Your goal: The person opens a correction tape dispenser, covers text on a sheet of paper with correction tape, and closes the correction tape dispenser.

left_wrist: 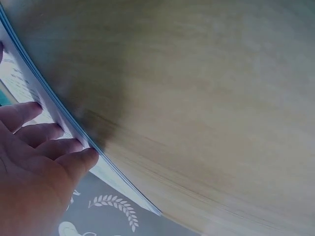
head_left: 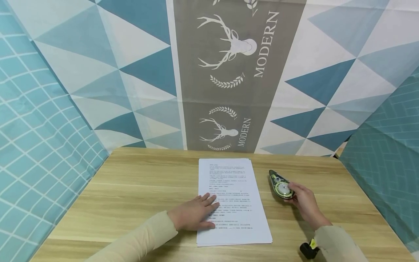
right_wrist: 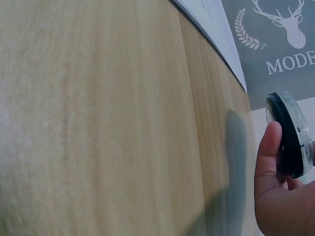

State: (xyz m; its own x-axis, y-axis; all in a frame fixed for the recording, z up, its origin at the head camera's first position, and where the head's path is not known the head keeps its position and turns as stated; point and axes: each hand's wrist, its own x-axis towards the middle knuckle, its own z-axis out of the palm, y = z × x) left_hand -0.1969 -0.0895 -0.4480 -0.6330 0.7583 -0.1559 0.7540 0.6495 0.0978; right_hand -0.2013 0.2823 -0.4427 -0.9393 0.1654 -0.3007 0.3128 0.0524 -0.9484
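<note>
A stack of white printed paper (head_left: 226, 178) lies in the middle of the wooden table. My left hand (head_left: 196, 213) rests on its left part, fingers spread and fairly straight over the text. In the left wrist view, the fingertips lie near the stack's edge (left_wrist: 59, 105). Right of the paper, my right hand (head_left: 307, 203) grips a teardrop-shaped correction tape (head_left: 282, 187) with a clear case and a round reel. Its narrow end points away from me, raised off the table. The right wrist view shows the thumb (right_wrist: 269, 147) against the correction tape's dark side.
The wooden table (head_left: 140, 182) reaches back to a patterned cloth (head_left: 226, 87) with deer heads and triangles. Blue tiled-pattern cloth (head_left: 42, 120) hangs at the left, and a teal one (head_left: 389, 156) at the right. A small black device (head_left: 307, 251) sits by the right sleeve.
</note>
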